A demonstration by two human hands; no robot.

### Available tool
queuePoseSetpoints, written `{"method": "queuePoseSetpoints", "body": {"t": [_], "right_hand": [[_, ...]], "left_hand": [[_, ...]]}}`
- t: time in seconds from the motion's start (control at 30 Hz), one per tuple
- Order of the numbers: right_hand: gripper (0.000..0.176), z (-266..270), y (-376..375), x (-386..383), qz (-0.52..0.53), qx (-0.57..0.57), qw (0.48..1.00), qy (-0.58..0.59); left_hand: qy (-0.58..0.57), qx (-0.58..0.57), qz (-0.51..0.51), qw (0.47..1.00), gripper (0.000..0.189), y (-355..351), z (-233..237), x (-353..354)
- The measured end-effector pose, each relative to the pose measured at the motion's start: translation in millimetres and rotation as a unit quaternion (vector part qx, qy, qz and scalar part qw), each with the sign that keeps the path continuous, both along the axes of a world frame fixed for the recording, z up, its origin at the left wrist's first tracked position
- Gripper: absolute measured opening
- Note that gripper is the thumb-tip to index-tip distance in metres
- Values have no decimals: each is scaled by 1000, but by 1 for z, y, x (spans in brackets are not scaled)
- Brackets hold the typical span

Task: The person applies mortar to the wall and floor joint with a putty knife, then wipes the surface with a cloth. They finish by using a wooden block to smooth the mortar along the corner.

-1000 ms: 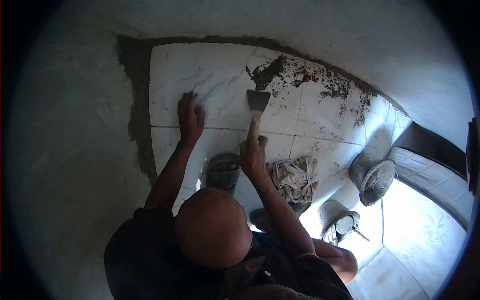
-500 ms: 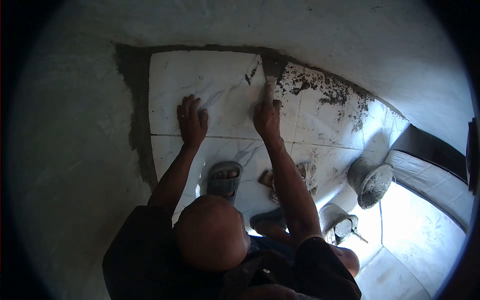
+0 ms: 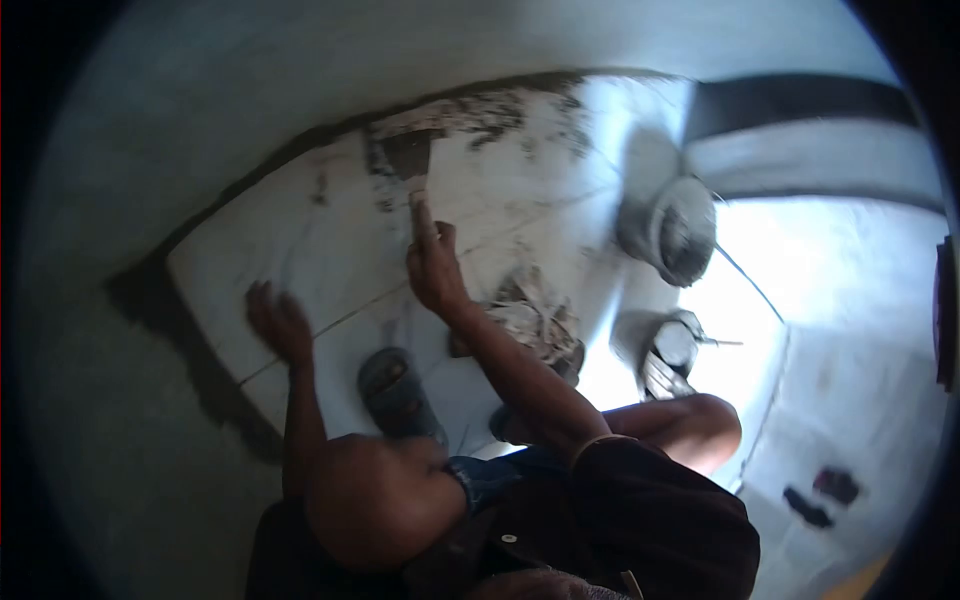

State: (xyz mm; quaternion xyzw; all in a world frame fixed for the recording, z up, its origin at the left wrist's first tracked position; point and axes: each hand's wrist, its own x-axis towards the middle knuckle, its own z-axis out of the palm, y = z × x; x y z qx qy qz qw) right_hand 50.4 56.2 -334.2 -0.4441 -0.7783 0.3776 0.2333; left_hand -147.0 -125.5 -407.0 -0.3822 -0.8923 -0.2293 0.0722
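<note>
My right hand [image 3: 438, 268] is wrapped round the handle of a putty knife [image 3: 408, 158]. Its wide dark blade lies over the white marbled tiles [image 3: 255, 225], close to dark crumbs of mortar [image 3: 490, 112] along the wall edge. To the left, my left hand [image 3: 280, 322] is over the tiles near a joint line, fingers apart and smeared by motion, holding nothing. Below my right forearm sits a crumpled, dirty rag [image 3: 535, 322].
A mortar-coated bucket [image 3: 675, 235] stands at right, with a smaller container [image 3: 672, 345] below it. A dark mortar strip [image 3: 205, 365] borders the tiles at left. My sandalled foot [image 3: 398, 390] rests on the tiles. Dark footwear [image 3: 835, 487] lies at far right.
The view has turned, so the wall and buckets sit differently. The putty knife has moved from the tile edge by the wall to the crumb-smeared tile. My left hand now blurs with motion.
</note>
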Motion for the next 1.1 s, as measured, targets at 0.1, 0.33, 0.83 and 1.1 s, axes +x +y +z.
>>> {"method": "queuePoseSetpoints", "body": {"t": [0.1, 0.33, 0.83, 1.1], "right_hand": [[68, 34, 9, 40, -49, 20, 999, -11], [60, 95, 34, 165, -278, -53, 958, 45], [65, 66, 4, 91, 87, 19, 973, -213], [61, 36, 38, 95, 83, 0, 981, -175]], "left_hand": [[-4, -9, -18, 1000, 37, 0, 0, -3], [8, -21, 3, 1000, 37, 2, 6, -2], [-31, -21, 38, 999, 40, 5, 18, 4], [-39, -17, 37, 998, 39, 4, 18, 3]]}}
